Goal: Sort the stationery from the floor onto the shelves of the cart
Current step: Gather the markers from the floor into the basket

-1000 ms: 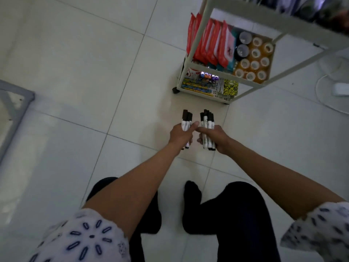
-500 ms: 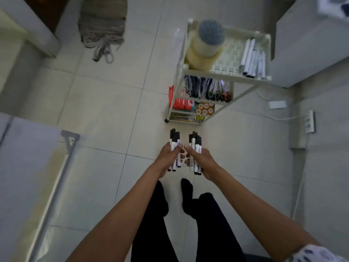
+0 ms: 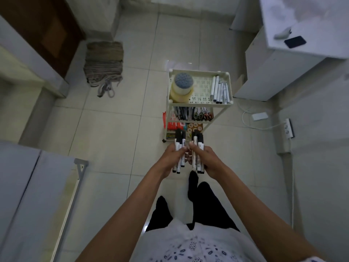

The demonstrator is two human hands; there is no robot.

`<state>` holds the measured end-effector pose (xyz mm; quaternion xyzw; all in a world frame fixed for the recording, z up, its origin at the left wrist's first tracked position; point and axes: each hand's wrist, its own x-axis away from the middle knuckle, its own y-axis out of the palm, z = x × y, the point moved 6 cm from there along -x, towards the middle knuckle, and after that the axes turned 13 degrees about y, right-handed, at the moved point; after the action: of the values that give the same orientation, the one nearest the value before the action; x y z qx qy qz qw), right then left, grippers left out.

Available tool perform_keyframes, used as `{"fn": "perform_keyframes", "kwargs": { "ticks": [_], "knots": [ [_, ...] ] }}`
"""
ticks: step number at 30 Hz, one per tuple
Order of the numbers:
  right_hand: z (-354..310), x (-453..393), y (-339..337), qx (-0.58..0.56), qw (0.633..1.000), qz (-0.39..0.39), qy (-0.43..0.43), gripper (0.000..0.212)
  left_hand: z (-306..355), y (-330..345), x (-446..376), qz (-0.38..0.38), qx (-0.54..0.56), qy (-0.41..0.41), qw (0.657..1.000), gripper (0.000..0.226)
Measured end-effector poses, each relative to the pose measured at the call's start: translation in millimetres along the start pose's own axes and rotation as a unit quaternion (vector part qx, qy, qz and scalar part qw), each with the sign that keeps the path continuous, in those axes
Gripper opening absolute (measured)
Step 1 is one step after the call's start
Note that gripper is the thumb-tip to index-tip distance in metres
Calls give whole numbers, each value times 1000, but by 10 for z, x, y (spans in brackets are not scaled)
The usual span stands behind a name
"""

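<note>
Nearest, the left hand has its fingers closed round a bundle of black-capped markers, and the right hand grips a second bundle, the two held upright side by side just before the cart. A second ago the person crouched low by the bottom shelves; now they stand, and the top shelf shows, so I judge the markers are headed there, beside the grey pens at its right edge. Tape rolls fill its left corner. The marker labels are too small to read.
</note>
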<state>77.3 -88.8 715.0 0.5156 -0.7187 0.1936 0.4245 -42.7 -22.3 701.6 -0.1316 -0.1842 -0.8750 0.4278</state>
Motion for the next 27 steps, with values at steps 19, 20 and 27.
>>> {"fn": "perform_keyframes", "kwargs": {
  "ticks": [19,20,27],
  "knots": [
    [-1664,-947,-1274,-21,1000,12,17,22,682,646,-1940,126,-98,-18,987,16],
    [-1748,-1024,-1343,-10,1000,20,22,21,693,646,-2017,140,-104,-23,984,18],
    [-2219,-1433,-1636,-35,996,80,29,30,748,623,-2366,180,-149,-46,971,30]
  ]
}}
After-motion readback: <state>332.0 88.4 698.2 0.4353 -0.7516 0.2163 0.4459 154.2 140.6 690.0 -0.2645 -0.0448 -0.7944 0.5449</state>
